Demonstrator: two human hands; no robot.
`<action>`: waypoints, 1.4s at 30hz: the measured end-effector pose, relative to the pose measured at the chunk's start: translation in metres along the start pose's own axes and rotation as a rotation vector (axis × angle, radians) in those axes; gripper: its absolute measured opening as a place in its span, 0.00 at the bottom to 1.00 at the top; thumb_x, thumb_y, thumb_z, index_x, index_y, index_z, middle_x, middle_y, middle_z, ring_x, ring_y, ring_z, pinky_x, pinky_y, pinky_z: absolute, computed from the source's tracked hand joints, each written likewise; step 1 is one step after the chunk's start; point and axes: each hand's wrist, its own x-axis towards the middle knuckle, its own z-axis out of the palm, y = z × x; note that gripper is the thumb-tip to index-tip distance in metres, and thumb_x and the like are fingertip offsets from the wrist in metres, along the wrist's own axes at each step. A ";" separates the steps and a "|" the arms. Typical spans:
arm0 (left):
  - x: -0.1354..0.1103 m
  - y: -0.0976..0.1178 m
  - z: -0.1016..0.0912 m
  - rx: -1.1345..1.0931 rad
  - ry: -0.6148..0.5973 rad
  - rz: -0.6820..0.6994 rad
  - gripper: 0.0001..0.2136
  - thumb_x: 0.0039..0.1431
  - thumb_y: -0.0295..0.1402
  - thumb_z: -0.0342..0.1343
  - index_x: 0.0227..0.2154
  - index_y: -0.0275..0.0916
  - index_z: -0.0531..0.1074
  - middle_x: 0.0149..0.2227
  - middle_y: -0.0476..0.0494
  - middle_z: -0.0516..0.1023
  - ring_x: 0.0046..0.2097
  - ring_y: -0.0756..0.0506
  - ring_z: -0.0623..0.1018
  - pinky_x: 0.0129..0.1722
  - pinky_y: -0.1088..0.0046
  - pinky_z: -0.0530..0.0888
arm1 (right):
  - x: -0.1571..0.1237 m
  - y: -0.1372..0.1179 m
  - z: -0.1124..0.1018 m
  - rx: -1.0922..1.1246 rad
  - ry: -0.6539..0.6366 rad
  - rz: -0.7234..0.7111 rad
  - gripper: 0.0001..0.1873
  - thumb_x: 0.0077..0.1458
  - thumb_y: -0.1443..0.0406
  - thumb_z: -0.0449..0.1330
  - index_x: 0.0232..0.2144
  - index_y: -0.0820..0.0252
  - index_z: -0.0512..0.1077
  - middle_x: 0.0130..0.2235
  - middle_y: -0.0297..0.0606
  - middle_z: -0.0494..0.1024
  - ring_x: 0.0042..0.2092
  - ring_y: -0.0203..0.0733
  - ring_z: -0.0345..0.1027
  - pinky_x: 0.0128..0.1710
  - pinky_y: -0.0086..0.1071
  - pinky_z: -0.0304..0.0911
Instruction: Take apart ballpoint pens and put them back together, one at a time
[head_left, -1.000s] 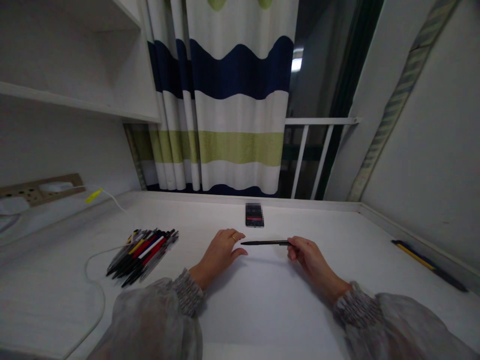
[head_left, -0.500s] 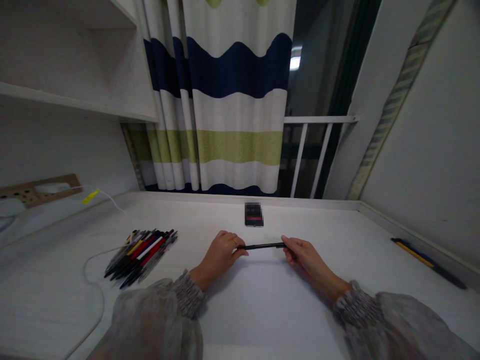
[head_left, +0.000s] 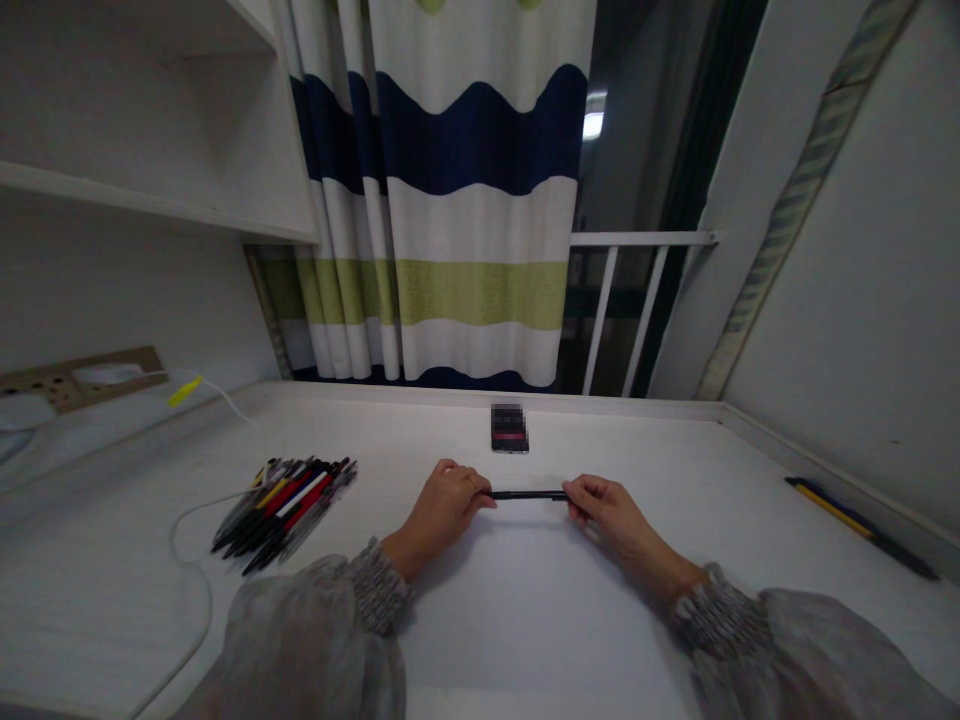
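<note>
A slim black pen (head_left: 527,495) spans the gap between the left grip (head_left: 448,502) and the right grip (head_left: 611,508), held lengthwise and nearly level over the white surface (head_left: 540,610); its clip shows near the right end (both tips are hidden).

Dim light, soft shadows beneath hands (head_left: 451,498), edges stretched, phone (head_left: 509,430) partly pixelated

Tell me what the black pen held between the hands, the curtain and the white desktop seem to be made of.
Black pen: probably plastic, going by its even dark barrel, though painted metal is possible.
Curtain: matt fabric; it hangs in soft folds.
White desktop: perhaps laminate or painted board, flat and smooth-looking; the picture cannot settle which.
</note>
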 end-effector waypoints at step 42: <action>0.000 -0.001 0.006 0.049 -0.034 -0.056 0.09 0.59 0.31 0.48 0.29 0.36 0.72 0.30 0.47 0.77 0.33 0.49 0.73 0.40 0.68 0.61 | -0.003 -0.004 0.003 0.281 0.013 0.096 0.18 0.37 0.53 0.63 0.27 0.59 0.67 0.24 0.32 0.72 0.21 0.32 0.63 0.18 0.26 0.54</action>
